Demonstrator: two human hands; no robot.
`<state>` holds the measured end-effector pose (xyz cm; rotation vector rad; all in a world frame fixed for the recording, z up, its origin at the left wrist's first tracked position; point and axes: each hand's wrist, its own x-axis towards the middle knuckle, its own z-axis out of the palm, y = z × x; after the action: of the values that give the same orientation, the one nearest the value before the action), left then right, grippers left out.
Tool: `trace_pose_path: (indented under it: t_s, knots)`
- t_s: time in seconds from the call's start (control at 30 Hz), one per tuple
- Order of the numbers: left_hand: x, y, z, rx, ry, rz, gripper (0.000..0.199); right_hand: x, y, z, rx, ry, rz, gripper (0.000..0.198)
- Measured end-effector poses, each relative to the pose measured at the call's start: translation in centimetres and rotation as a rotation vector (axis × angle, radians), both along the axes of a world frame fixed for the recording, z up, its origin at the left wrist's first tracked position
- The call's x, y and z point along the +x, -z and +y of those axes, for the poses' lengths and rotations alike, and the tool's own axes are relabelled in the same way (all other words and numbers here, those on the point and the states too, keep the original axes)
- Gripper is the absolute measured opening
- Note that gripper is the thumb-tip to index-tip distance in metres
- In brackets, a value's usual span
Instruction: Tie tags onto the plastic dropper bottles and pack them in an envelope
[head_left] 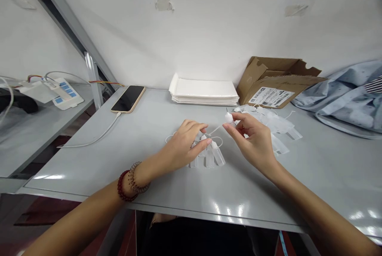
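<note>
My right hand (255,140) pinches a small white needle-tip bottle (229,118) between thumb and fingers, its thin dark needle pointing up. My left hand (183,144) hovers over or rests on a cluster of small translucent dropper bottles (209,158); its thumb and index finger are apart. Several of those bottles lie side by side, with looped cap straps, and the hand partly hides them. Behind my right hand is a loose pile of similar bottles (276,120), partly covered by that hand.
White padded envelopes (205,90) are stacked against the wall. Beside them stands an open cardboard box (274,85), then a light blue patterned cloth (343,92). A phone (128,99) with a white charging cable (98,141) lies at left, near a power strip (67,94) on the neighbouring table.
</note>
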<state>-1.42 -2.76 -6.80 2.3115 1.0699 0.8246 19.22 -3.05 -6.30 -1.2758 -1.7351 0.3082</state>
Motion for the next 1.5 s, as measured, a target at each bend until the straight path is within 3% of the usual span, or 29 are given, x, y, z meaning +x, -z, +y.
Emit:
trace_pose_path:
  t_s: [0.2, 0.4, 0.63, 0.83, 1.2, 1.5]
  knots:
    - [0.3, -0.4, -0.2, -0.082, 0.025, -0.063, 0.03, -0.2, -0.1, -0.2, 0.07, -0.044, 0.021, 0.015]
    - [0.5, -1.1, -0.5, -0.217, -0.091, -0.206, 0.022, -0.3, -0.1, -0.3, 0.101, -0.068, -0.011, 0.013]
    - [0.3, -1.4, -0.7, -0.186, -0.16, -0.293, 0.022, -0.4, -0.1, -0.3, 0.054, -0.05, 0.002, 0.013]
    - [0.2, -1.1, -0.5, -0.134, -0.203, -0.373, 0.023, -0.5, -0.4, -0.7, 0.076, -0.165, -0.118, 0.012]
    - [-0.1, -1.6, -0.4, -0.129, -0.023, -0.443, 0.013, -0.6, -1.1, -1.5, 0.164, -0.341, -0.225, 0.009]
    - [-0.1, -1.7, -0.5, -0.195, 0.01, -0.428, 0.016, -0.5, -0.9, -1.7, 0.179, -0.387, -0.203, 0.01]
